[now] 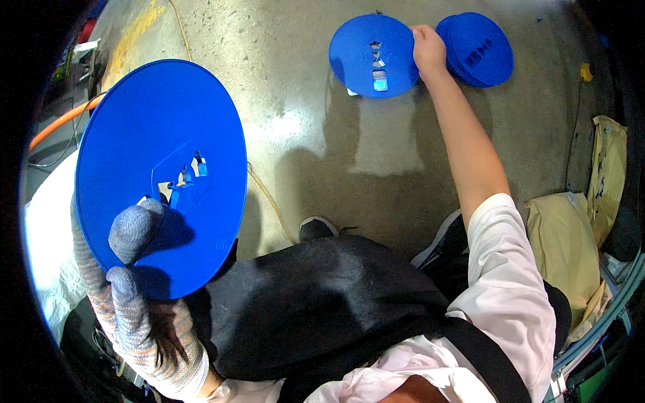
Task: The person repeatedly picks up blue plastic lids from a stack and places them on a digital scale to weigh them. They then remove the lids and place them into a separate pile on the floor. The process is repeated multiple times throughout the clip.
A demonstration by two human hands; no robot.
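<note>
Near disc (151,151): occupying the left of the frame, its slotted face showing to the camera. The left hand (127,295), in a striped knit glove, is grasping it at the lower-left rim, the thumb lying over the face just below the slots.

Far disc (353,57): sitting at top centre, its flat face also showing. The bare right hand (428,50) is pinching its right rim; the fingertips behind are hiding from view.

Handling (judgement): both discs are looking thin, stiff and fairly light for their breadth, probably plastic. The smooth face is likely offering little friction to a bare hand; the knit glove may be gripping better or slipping, cannot tell. The slots are probably leaving the middle weakest, so the rim is seeming the best hold, with the thumb on the face and fingers behind. A one-sided grip is likely letting the disc tip.

Around: a stack (480,37) of similar discs is standing upper right, just beside the right hand and crowding that rim. A cord (270,197) is trailing over the floor (302,121) at centre left; an orange hose (64,125) is passing behind the near disc. A tan sack (563,228) is slumping at right, clear of both hands.
</note>
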